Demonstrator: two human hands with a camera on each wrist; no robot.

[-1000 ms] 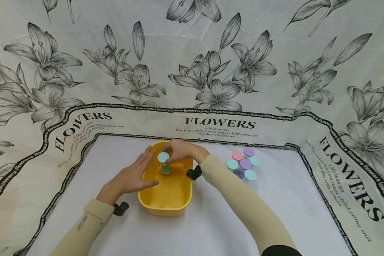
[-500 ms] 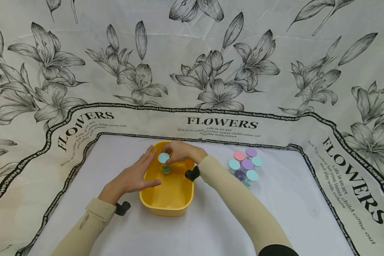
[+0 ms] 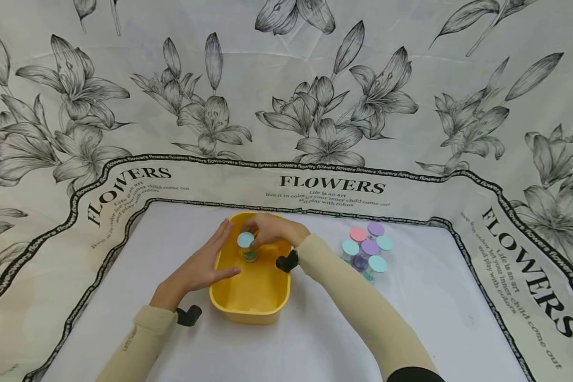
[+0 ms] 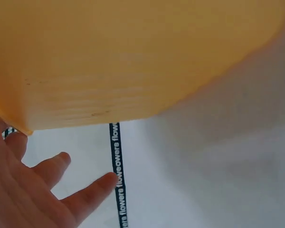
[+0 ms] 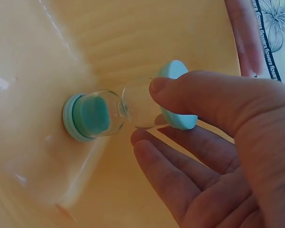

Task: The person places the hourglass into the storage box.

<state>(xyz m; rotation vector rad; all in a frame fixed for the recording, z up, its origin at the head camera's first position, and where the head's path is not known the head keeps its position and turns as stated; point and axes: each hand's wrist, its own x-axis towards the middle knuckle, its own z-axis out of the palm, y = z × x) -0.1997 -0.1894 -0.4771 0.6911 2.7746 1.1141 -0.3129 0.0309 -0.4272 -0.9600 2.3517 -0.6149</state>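
A yellow plastic tub (image 3: 250, 305) stands on the white cloth, in front of the person. Inside it is a small sand timer (image 3: 248, 249) with pale teal caps, a clear narrow-waisted glass and green sand in its lower bulb. The right hand (image 3: 272, 229) holds this sand timer near its upper cap; in the right wrist view the thumb (image 5: 180, 92) lies against the upper glass and cap, and its lower cap (image 5: 73, 118) is at the tub floor. Across the tub's left rim rests the left hand (image 3: 200, 265), fingers extended and thumb over the inside.
Several more sand timers (image 3: 369, 247) with teal, purple and pink caps stand in a cluster right of the tub. A white cloth printed with flowers (image 3: 331, 184) covers the table and rises behind it.
The head view shifts slightly. The held sand timer's upper cap sits a little lower, and the right fingers' hold on it changes slightly. The left hand stays on the tub rim.
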